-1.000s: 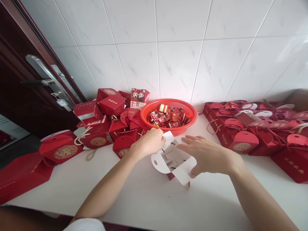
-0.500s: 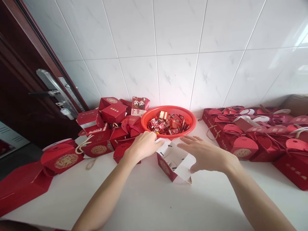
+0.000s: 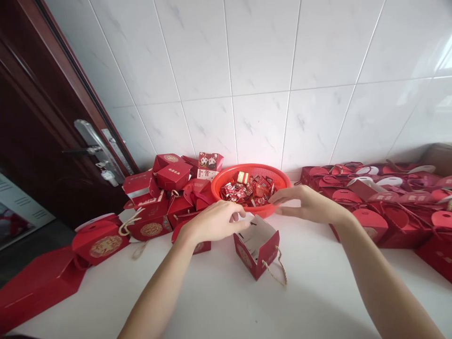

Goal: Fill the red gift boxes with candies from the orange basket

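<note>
A red paper gift box (image 3: pixel 270 249) with a white inside and a twisted rope handle stands on the table with its top open. Close to its far left edge is my left hand (image 3: pixel 215 221), fingers loosely curled and thumb apart over the rim; whether it touches the box I cannot tell. My right hand (image 3: pixel 303 203) reaches to the front right rim of a red plastic basket (image 3: pixel 217 186), its fingers and thumb apart and nothing seen between them. Small red-wrapped packets (image 3: pixel 247 190) fill the basket's bottom, with one cream-coloured piece among them.
Several red gift boxes (image 3: pixel 151 228) are heaped on the left, some with rope handles. Rows of closed red boxes (image 3: pixel 374 221) stand on the right. A tiled wall (image 3: pixel 261 132) rises behind the white table (image 3: pixel 219 301); a dark door (image 3: pixel 52 94) is at far left.
My right hand has left the box's flap and moved up to the basket rim. The near flap now stands upright with its rope handle outside. My left hand stays by the box.
</note>
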### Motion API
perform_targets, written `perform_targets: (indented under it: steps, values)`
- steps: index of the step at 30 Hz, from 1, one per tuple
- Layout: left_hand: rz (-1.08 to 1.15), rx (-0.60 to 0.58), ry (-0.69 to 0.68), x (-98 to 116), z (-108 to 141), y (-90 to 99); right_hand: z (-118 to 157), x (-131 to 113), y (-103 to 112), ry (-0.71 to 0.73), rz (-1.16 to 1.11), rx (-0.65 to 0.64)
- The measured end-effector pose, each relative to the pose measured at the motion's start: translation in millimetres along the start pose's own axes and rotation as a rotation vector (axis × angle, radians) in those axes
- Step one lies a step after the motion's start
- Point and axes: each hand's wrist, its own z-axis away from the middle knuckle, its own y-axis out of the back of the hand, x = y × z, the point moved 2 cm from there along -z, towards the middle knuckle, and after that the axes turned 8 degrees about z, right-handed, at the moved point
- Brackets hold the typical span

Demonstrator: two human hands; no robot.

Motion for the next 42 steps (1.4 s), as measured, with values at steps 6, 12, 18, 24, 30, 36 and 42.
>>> perform_targets:
  steps: [6, 12, 18, 24, 30, 36, 42]
  values:
    - [-0.206, 0.060, 0.103, -33, -85, 40.7, -71, 57, -28, -0.223, -0.237, 0.291]
    - [-0.295, -0.034, 0.208, -65, -167, 26.1, -105, 87, -51, -0.286, -0.254, 0.248]
    - [-0.186, -0.012, 0.215, -93, -194, 1.6, -106, 105, -60, -0.367, -0.326, 0.184]
    - [0.140, 0.100, 0.079, -97, -201, 4.7, -107, 106, -59, -0.440, -0.563, 0.173]
    - [0.400, 0.181, -0.028, -65, -217, -8.4, -104, 101, -53, -0.440, -0.760, 0.303]
    - [0.592, 0.268, 0.034, -53, -218, -13.5, -102, 97, -50, -0.420, -0.846, 0.391]
    - [0.702, 0.276, 0.065, -58, -199, -5.8, -100, 97, -47, -0.417, -0.897, 0.497]
